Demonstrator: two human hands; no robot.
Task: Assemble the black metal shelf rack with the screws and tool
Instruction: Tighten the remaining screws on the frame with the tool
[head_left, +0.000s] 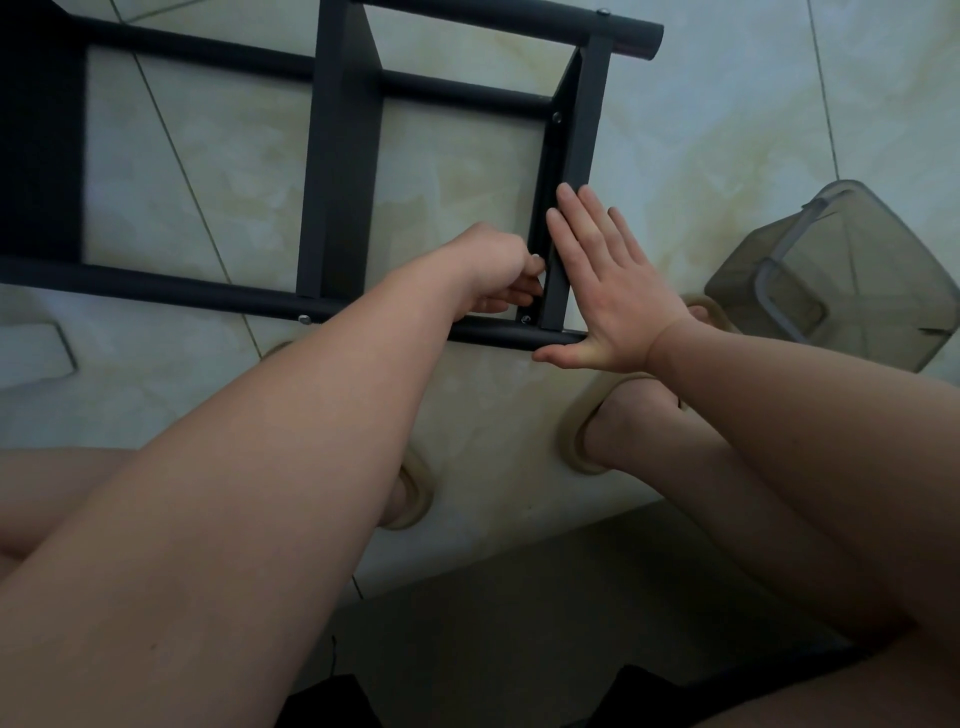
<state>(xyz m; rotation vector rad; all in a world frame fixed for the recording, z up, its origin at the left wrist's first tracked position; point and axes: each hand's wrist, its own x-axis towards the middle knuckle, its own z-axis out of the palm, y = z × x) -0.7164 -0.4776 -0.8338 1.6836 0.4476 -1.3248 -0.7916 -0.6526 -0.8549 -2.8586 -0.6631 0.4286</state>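
Observation:
The black metal shelf rack (343, 156) lies on its side on the tiled floor. My right hand (608, 291) presses flat, fingers straight, against the outer face of the rack's end panel (582, 130), with its thumb by the end of the near round post (498, 332). My left hand (498, 270) reaches inside the frame, fingers curled in a pinch against the panel's inner face. What it pinches is hidden. A screw head (525, 318) shows just below that hand. Other screws sit at the far joint (557, 117) and on the near post (304, 318).
A translucent grey plastic bin (841, 280) lies tipped on the floor at the right. My feet in beige slippers (574, 441) rest close to the near post. A pale flat piece (36, 353) lies at the left edge.

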